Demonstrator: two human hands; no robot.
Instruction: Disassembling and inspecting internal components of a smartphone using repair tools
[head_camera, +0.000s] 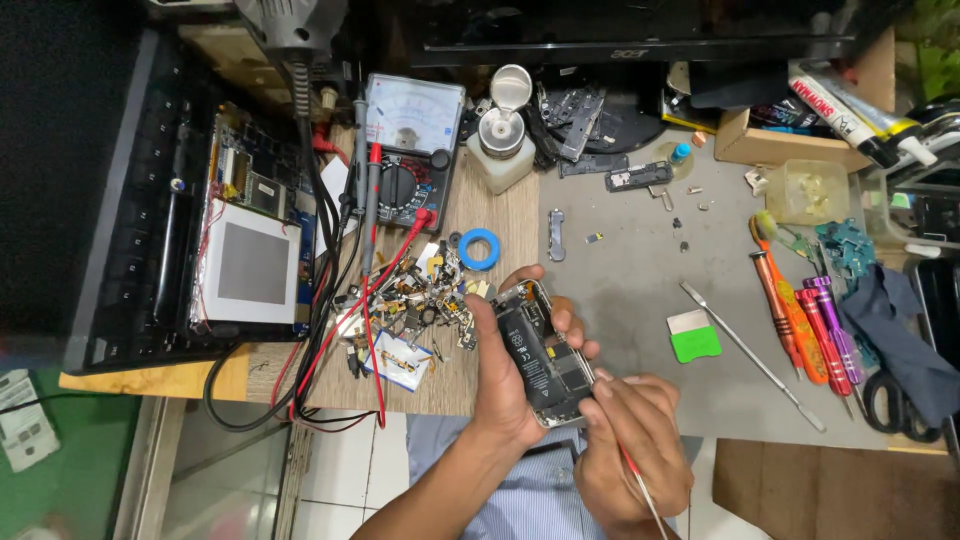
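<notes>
The left hand (510, 385) holds an opened phone (540, 350) tight, low over the bench (630, 290). At 4 o'clock from it, the right hand (635, 455) pinches a thin red tool (640, 485). The back is off already; battery and inside parts are still in place

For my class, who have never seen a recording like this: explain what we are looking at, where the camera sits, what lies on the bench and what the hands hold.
This is one picture from a camera worn on a person's head, looking down at a cluttered workbench. No machine: just two bare hands. The left hand holds an opened phone with its insides showing. The right hand holds a thin red-handled tool against the phone's lower end. Around them lie a dial meter with red and black leads, a heap of small parts, coloured screwdrivers, a blue ring and an opened tablet.
</notes>
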